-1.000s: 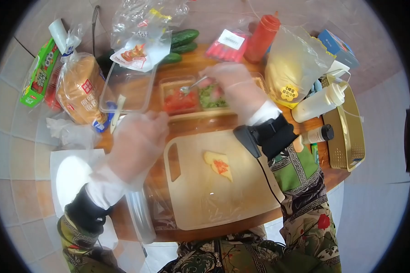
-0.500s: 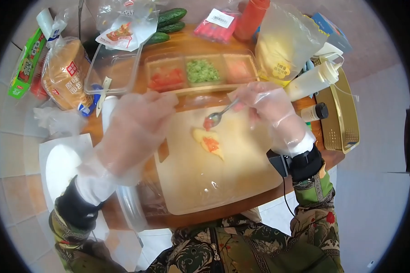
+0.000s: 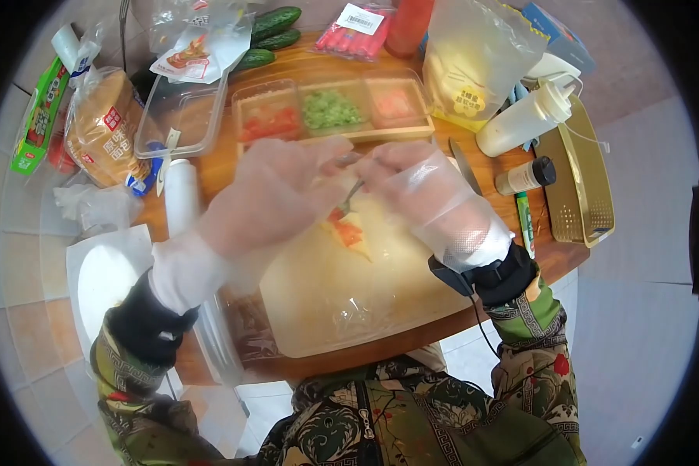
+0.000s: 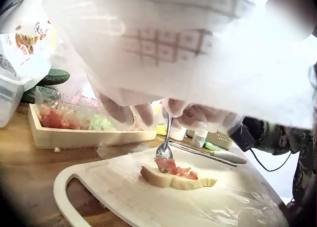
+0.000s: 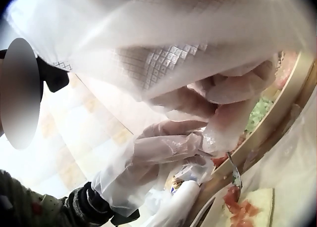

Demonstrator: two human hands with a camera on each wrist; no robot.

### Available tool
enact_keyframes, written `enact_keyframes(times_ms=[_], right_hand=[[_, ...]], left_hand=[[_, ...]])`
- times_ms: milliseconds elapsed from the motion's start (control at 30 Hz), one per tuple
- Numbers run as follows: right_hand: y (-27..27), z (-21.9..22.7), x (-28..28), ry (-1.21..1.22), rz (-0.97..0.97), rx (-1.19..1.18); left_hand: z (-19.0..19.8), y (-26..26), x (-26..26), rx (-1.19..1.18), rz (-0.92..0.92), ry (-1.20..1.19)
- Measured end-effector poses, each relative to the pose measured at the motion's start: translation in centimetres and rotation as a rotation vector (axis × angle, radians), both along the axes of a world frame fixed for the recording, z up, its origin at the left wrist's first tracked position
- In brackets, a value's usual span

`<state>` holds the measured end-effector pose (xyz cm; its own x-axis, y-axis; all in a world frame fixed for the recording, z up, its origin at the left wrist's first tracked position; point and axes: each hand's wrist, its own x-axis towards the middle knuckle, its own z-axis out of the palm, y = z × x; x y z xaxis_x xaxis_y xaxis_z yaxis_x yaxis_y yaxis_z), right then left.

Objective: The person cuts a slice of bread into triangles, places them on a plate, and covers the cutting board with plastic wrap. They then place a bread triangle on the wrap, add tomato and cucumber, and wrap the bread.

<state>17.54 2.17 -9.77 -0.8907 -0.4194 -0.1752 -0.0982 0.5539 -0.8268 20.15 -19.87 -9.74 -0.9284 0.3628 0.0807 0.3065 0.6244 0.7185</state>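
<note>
My right hand [image 3: 423, 190], in a clear plastic glove, pinches the handle of a metal spoon [image 4: 164, 151]. The spoon tilts down, its bowl low over a piece of bread [image 4: 181, 181] on the cream cutting board [image 3: 311, 311]. Red diced food [image 4: 184, 172], like tomato, lies on the bread and at the spoon's tip. Close beside the right hand is my gloved left hand [image 3: 276, 194], its fingers reaching toward the spoon handle and loosely extended. In the head view the hands cover part of the spoon and the board's far edge.
Behind the board stands a wooden tray [image 3: 400, 133] with red, green and pink chopped food in three clear compartments. A knife [image 3: 464, 165] lies right of it. Bagged bread [image 3: 105, 128], a white roll [image 3: 182, 198] and a lidless clear container [image 3: 182, 116] sit left; squeeze bottle [image 3: 520, 124] right.
My right hand brought the spoon from the tray to above the bread, then moved left. My left hand moved right toward it. The view shifted slightly.
</note>
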Motion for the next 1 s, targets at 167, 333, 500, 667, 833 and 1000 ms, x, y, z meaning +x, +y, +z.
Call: enact_keyframes(times_ms=[167, 333, 500, 667, 833, 1000], right_hand=[[-0.6, 1.3, 0.2, -0.016, 0.04, 0.037], [-1.2, 1.3, 0.5, 0.139, 0.097, 0.092], [-1.4, -0.3, 0.8, 0.327, 0.1, 0.024], [-0.8, 0.5, 1.2, 0.524, 0.132, 0.176], [4.2, 1.2, 2.3, 0.643, -0.044, 0.121], [11.1, 0.5, 4.1, 0.375, -0.257, 0.66]], left_hand=[[-0.5, 0.0, -0.5, 0.077, -0.048, -0.096], [-1.9, 0.8, -0.9, 0.266, -0.115, -0.129], [-1.0, 0.9, -0.7, 0.431, -0.12, -0.533], [-1.2, 1.2, -0.1, 0.454, -0.064, -0.424], [-0.7, 1.2, 0.6, 0.288, 0.021, -0.26], [-1.4, 1.0, 0.3, 0.327, -0.035, -0.202]])
